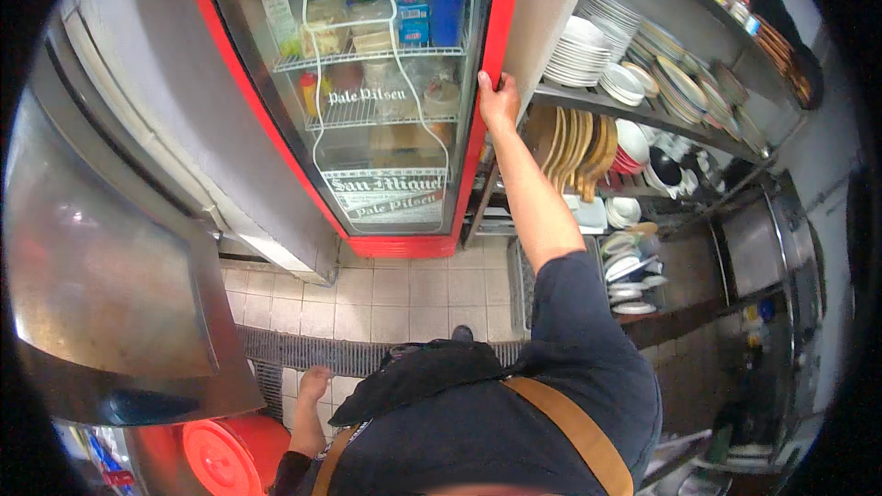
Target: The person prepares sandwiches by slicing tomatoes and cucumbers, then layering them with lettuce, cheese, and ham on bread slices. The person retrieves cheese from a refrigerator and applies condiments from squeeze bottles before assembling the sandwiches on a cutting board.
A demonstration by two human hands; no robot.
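Observation:
My right hand (499, 102) reaches forward and grips the right edge of a red-framed glass fridge door (482, 27). Its thumb lies on the front of the frame; the other fingers wrap toward the side and are partly hidden. The door appears closed. Through the glass I see wire shelves (372, 54) with a blue plastic container (446, 1), small blue boxes (414, 24) and a red-and-yellow bottle (308, 93). A white bottle outline and lettering mark the glass. My left hand (315, 382) hangs low at my side, apart from everything, its fingers loosely curled and hard to make out.
At right, a metal rack (641, 110) carries stacked white plates (577, 52) and wooden boards (568, 145). A white cutting board (548, 14) stands beside the fridge. A steel surface (103, 255) and lidded red bin (220, 458) are at left. Drain grating (310, 348) crosses the tiled floor.

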